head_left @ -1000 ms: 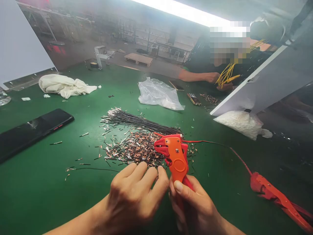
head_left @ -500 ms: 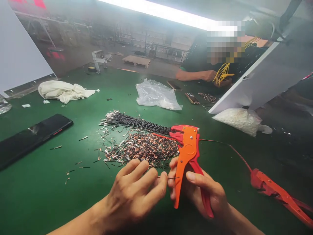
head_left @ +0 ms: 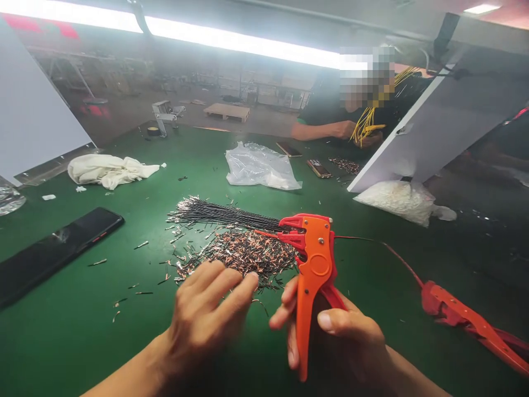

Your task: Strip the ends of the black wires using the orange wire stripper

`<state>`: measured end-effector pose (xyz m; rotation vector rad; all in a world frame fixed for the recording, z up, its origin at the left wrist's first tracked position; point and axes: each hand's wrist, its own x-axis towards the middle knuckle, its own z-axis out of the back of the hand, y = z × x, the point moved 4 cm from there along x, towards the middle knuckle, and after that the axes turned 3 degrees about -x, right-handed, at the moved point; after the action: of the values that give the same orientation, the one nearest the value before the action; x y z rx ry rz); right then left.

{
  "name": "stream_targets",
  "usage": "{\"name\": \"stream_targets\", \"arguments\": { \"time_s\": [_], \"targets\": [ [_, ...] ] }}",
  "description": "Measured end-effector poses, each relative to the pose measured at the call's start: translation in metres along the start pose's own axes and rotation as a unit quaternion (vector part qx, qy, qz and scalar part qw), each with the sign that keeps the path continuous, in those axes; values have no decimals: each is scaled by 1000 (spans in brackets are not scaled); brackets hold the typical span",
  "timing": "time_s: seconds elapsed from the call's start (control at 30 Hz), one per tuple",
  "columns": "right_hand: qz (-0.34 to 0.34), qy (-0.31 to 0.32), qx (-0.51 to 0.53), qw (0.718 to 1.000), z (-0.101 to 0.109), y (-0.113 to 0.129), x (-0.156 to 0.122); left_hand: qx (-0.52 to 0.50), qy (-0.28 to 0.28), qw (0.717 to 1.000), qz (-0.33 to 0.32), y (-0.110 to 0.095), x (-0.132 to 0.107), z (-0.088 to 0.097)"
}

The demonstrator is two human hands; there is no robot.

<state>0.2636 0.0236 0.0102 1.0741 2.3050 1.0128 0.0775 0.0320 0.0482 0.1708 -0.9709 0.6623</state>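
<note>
My right hand [head_left: 351, 336] holds an orange and red wire stripper [head_left: 316, 259] upright, thumb and fingers around its handles and its jaws pointing left. My left hand [head_left: 210, 309], slightly blurred, is beside it, fingers curled together. A thin dark wire [head_left: 261, 305] sticks out by its fingertips; the grip itself is hidden. Past my left hand lies a heap of short wire offcuts [head_left: 256, 251] with copper and black pieces. Behind the heap is a bundle of black wires [head_left: 227, 212] with pale metal ends at the left, its right end hidden behind the stripper jaws.
A second wire stripper [head_left: 467, 320] lies at right, with a red cord leading to it. A phone [head_left: 61, 248] is at left, a white cloth [head_left: 107, 168] behind it. Plastic bags [head_left: 262, 168] lie farther back. Across the table, a person handles yellow wires [head_left: 366, 127] beside a white panel [head_left: 438, 121].
My left hand has moved left, away from the stripper, with the thin wire by its fingertips. My right hand keeps the stripper, its fingers looser around the handles. The view has tilted slightly up.
</note>
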Motion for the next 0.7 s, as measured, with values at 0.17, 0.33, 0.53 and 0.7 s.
{"name": "stream_targets", "arguments": {
  "time_s": [0.17, 0.33, 0.53, 0.7],
  "targets": [
    [-20, 55, 19, 998, 8, -12, -1, 89, -72, 992, 44, 15, 9, 18],
    [-79, 94, 56, 991, 9, -25, -7, 73, -109, 987, 93, 19, 9, 23],
    [-65, 95, 66, 991, 8, -27, -6, 80, -109, 987, 89, 16, 9, 23],
    [-64, 96, 29, 993, 11, -27, -5, 81, -99, 988, 82, 14, 9, 21]
  ]
}}
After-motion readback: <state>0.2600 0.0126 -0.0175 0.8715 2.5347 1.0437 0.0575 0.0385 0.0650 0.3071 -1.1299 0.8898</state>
